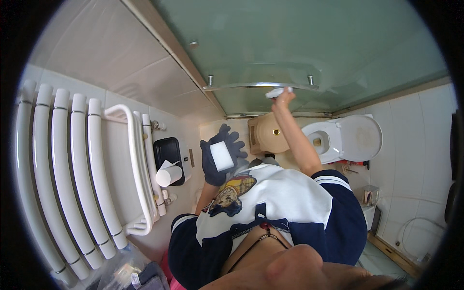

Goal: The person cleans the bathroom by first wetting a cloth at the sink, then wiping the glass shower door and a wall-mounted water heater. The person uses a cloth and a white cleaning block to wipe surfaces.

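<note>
My left hand (208, 165) wears a dark grey glove, palm up with the fingers spread. A white rectangular sponge block (222, 156) rests across its palm. My right hand (284, 98) is bare and reaches forward to the frosted green glass door (253, 47). In its fingers is a white block or pad (275, 92), partly covered by the hand. This block is at the lower edge of the chrome bar handle (250, 85), near the bar's right end; whether it touches the metal I cannot tell.
A white toilet (360, 135) with its lid raised stands at the right. Below my right forearm is a beige plastic stool (264, 136). A white towel radiator (78, 174) lines the left wall, beside a black tray (166, 146) and a white paper roll (169, 175).
</note>
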A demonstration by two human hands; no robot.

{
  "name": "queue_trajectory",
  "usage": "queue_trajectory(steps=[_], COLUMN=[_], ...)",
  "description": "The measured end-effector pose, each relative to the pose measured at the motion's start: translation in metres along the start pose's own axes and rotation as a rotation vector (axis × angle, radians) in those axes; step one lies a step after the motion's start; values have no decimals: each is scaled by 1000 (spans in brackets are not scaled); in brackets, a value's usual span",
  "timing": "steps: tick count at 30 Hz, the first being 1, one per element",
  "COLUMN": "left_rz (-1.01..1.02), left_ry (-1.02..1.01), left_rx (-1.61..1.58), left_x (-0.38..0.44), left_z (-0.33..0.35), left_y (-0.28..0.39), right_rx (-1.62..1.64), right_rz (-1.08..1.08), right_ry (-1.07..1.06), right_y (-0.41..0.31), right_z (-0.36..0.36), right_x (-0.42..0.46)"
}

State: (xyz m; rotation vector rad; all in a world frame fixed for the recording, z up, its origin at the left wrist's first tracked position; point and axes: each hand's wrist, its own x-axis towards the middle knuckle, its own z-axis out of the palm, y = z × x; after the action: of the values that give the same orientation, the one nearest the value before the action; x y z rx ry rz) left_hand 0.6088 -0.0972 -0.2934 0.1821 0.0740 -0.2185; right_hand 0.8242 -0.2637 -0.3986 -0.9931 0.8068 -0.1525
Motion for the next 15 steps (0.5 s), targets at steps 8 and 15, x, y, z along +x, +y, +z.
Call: queue_trajectory(steps=[8,15], left_rz=[114,139], left_ry=[53,59], left_rx=[16,25], left_x=[-31,-39], left_z=[-8,-13], left_y=[23,33], right_rx=[-26,437], right_rz=[393,875], right_ry=[-297,-351], right_y=[117,107], right_z=[127,150], right_x=[-123,-136])
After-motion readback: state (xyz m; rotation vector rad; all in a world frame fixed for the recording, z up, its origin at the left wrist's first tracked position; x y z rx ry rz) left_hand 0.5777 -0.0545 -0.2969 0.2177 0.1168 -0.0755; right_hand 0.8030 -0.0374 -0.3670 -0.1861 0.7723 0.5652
